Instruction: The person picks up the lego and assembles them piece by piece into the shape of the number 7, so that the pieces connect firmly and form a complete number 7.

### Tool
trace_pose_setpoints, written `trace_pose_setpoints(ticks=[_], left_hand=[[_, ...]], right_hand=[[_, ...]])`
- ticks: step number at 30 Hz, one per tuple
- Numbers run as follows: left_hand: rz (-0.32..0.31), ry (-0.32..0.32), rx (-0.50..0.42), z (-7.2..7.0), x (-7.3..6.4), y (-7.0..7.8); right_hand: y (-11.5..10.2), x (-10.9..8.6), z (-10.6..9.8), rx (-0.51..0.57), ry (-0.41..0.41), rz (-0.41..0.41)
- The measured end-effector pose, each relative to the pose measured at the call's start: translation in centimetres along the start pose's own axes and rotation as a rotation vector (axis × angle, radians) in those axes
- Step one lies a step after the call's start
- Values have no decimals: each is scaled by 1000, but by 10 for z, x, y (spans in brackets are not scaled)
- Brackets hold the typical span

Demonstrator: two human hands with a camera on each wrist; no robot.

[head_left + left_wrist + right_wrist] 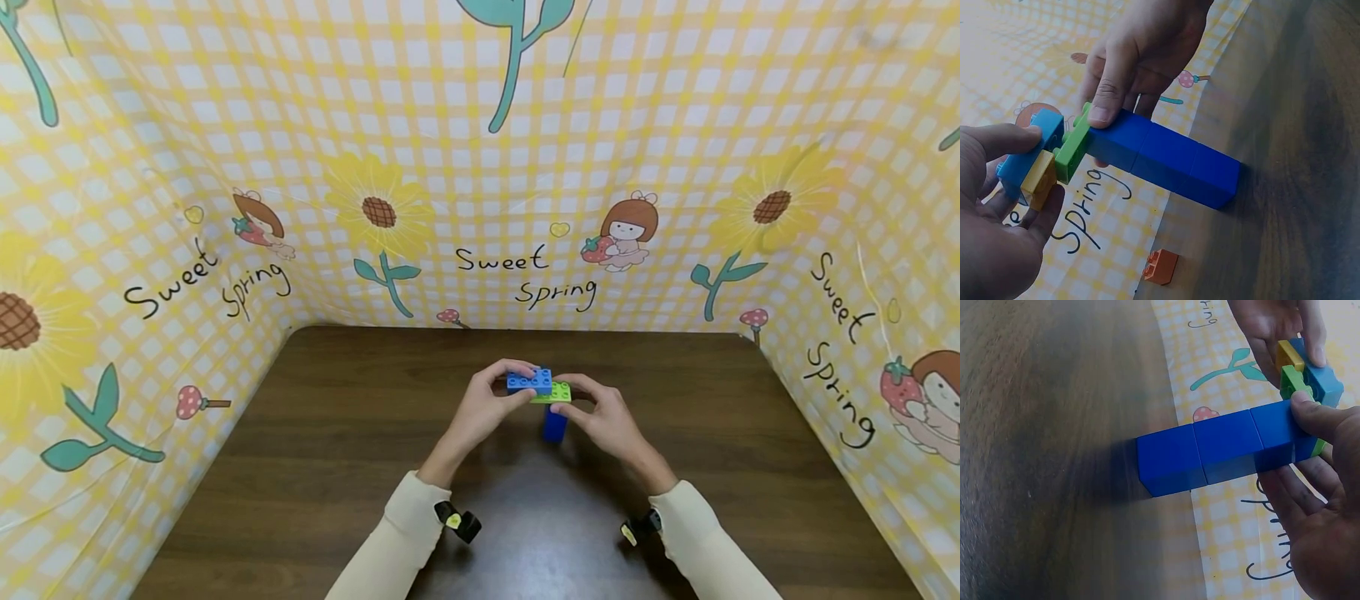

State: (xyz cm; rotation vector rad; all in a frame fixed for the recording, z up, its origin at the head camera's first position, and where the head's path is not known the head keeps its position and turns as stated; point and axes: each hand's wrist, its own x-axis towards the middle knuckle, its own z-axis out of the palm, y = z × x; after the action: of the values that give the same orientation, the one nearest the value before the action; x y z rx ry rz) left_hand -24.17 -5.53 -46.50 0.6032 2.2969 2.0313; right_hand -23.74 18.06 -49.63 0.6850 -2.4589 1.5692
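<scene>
Nearest to the camera, two cream sleeves lead to the hands over the dark brown wooden table. Between the hands stands a column of three dark blue plastic blocks, its foot on the table. On top of the column lies a flat light green studded plate. The right hand has the thumb curled over the top of the column and the plate, with the fingers on the other side, so it holds the tower steady. The left hand pinches a light blue studded brick that sits on the green plate, and a small yellow brick is just beside it under the fingers.

I judge the step is pressing this blue brick onto the plate. The next move needs firm downward pressure while the right hand supports the column. Farther away a small orange brick lies at the table edge, before the yellow checked wall cloth.
</scene>
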Motion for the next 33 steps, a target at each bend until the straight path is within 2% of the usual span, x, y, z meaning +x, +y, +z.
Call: trace_pose_setpoints(ticks=[6,10,19,25,33], left_hand=[[19,-19,34,-1,0,-1],[31,-5,59,-3,0,-1],[-19,-43,89,-6,-1,-4],[-98,-57,47,-3,0,-1],[-216,-10,-47,6,7,1]], right_hand=[[0,0,1,5,1,8],[1,0,2,4,-4,7],[-2,0,1,9,-3,10],[-2,1,1,4,-7,18],[2,0,2,12,-8,9]])
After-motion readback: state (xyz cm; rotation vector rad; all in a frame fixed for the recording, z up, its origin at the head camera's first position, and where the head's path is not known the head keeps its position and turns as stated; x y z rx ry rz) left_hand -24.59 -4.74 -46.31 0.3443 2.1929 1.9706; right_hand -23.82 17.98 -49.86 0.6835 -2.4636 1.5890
